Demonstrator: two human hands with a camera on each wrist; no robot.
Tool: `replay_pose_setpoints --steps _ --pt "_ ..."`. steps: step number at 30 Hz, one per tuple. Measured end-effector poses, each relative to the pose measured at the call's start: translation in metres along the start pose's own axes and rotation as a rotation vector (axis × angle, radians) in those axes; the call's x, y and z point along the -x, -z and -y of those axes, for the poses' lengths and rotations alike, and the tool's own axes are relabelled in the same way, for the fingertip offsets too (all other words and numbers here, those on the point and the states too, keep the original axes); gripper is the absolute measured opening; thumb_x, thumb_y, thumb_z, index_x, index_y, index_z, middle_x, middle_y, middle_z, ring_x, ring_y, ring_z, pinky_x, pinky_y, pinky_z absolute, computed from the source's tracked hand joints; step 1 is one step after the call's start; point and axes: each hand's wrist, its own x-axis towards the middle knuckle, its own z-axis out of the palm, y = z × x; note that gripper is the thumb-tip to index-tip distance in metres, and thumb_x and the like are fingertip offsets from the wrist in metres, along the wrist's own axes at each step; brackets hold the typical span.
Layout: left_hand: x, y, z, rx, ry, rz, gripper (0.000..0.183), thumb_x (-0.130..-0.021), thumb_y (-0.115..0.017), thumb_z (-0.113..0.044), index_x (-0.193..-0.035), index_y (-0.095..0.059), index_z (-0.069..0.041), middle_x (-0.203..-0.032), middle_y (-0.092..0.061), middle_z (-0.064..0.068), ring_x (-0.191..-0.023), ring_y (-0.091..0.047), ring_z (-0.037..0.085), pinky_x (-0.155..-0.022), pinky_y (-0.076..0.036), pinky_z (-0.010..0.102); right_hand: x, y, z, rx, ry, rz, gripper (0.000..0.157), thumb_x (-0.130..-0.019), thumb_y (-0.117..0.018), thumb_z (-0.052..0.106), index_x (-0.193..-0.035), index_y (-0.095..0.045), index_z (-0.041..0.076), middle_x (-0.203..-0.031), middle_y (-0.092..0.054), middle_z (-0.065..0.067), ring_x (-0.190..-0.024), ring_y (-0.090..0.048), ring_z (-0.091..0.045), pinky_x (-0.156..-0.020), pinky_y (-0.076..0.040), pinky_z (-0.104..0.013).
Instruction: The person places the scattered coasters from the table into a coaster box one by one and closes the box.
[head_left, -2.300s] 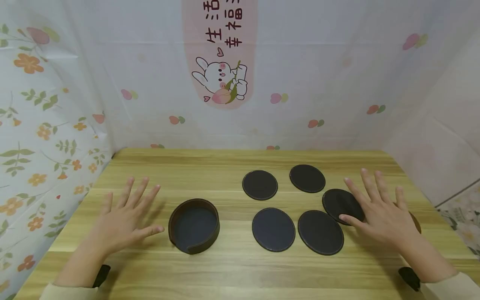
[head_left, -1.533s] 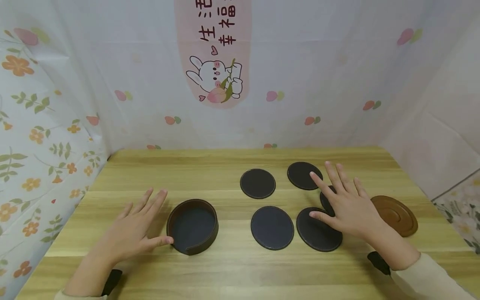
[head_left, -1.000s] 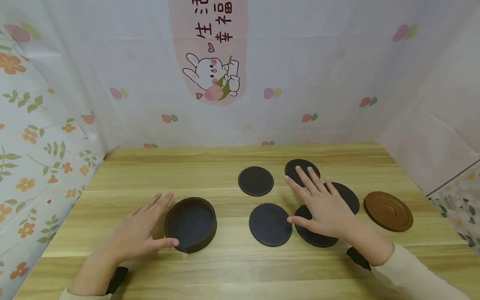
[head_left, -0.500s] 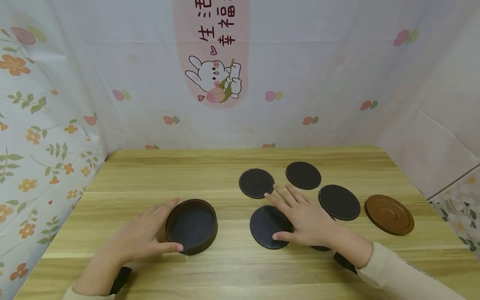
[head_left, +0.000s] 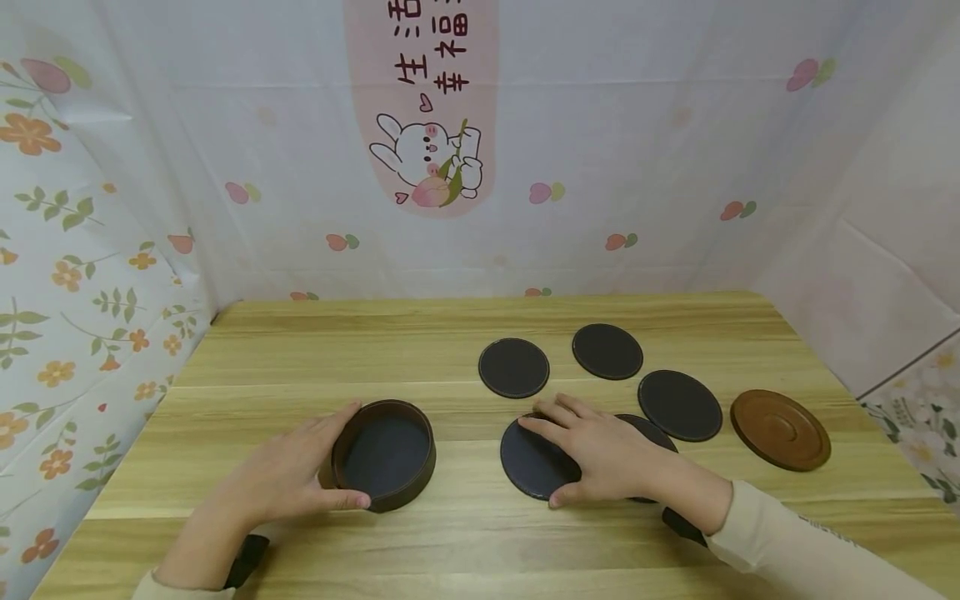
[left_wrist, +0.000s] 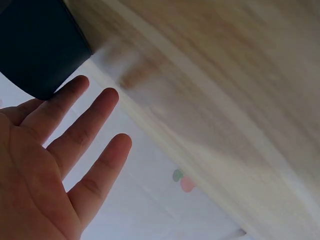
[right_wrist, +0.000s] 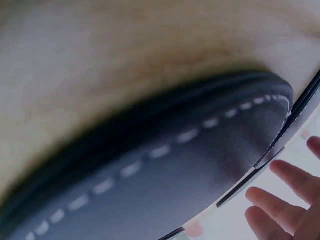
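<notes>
A round dark leather coaster holder (head_left: 408,492) with a low wall and brown inner rim stands left of centre. My left hand (head_left: 288,471) grips its left side, thumb at the front wall and index finger at the back rim. In the left wrist view the other fingers (left_wrist: 82,130) extend beside the holder's dark wall (left_wrist: 42,45). My right hand (head_left: 607,454) spans a dark blue stitched coaster (head_left: 528,458), thumb by its front edge and fingertips around its back edge. In the right wrist view the fingers (right_wrist: 275,202) are loosely bent beside the coaster (right_wrist: 165,195).
A black coaster (head_left: 651,429) lies partly hidden under the right hand. Further black coasters lie behind: one at the back centre (head_left: 513,367), one at the back right (head_left: 607,351), another at right (head_left: 679,405). A brown ringed disc (head_left: 780,429) lies far right on the wooden table (head_left: 337,333).
My right hand has moved left and down from the black coasters to the dark blue coaster, its fingers drawing in. My left hand has moved right, onto the holder's left side.
</notes>
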Motion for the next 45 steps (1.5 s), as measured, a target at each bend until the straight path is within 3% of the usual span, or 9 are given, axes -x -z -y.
replay_pose_setpoints --steps 6,18,29,38,45 --pt "-0.001 -0.001 0.000 0.018 0.021 0.016 0.116 -0.070 -0.068 -0.080 -0.155 -0.032 -0.010 -0.147 -0.053 0.014 -0.128 -0.056 0.038 -0.095 -0.050 0.058 -0.001 -0.001 0.000 0.004 0.000 0.054 0.091 -0.072 -0.081 0.059 -0.150 -0.043 0.030 -0.160 -0.035 -0.007 -0.144 -0.037 -0.039 -0.093 -0.050 -0.061" --pt "-0.002 0.002 -0.006 -0.006 0.047 0.022 0.120 -0.068 -0.066 -0.083 -0.153 -0.033 -0.005 -0.145 -0.053 0.020 -0.127 -0.056 0.042 -0.092 -0.051 0.059 -0.007 0.000 0.001 0.044 0.057 0.026 0.084 -0.071 -0.084 0.055 -0.142 -0.053 0.024 -0.151 -0.044 -0.012 -0.124 -0.050 -0.029 -0.084 -0.056 -0.044" --pt "-0.002 0.001 -0.010 0.020 0.088 0.040 0.121 -0.068 -0.067 -0.083 -0.155 -0.030 -0.007 -0.147 -0.050 0.022 -0.130 -0.053 0.044 -0.094 -0.050 0.061 -0.008 -0.001 -0.003 0.070 0.087 0.023 0.084 -0.066 -0.084 0.054 -0.139 -0.053 0.026 -0.148 -0.045 -0.010 -0.122 -0.049 -0.027 -0.083 -0.052 -0.049" --pt "-0.003 -0.002 -0.009 0.038 0.090 0.033 0.120 -0.068 -0.069 -0.081 -0.154 -0.033 -0.005 -0.145 -0.052 0.020 -0.129 -0.055 0.042 -0.093 -0.051 0.060 -0.007 0.007 -0.007 0.010 0.135 0.068 0.079 -0.066 -0.082 0.051 -0.136 -0.055 0.029 -0.147 -0.045 -0.005 -0.125 -0.046 -0.023 -0.090 -0.048 -0.054" --pt "-0.003 -0.002 -0.008 0.049 0.077 0.024 0.119 -0.069 -0.070 -0.079 -0.153 -0.033 -0.003 -0.146 -0.051 0.022 -0.129 -0.054 0.043 -0.093 -0.050 0.060 -0.012 0.010 -0.008 -0.021 0.144 0.041 0.080 -0.066 -0.083 0.049 -0.137 -0.052 0.027 -0.147 -0.043 -0.005 -0.121 -0.044 -0.020 -0.088 -0.049 -0.049"
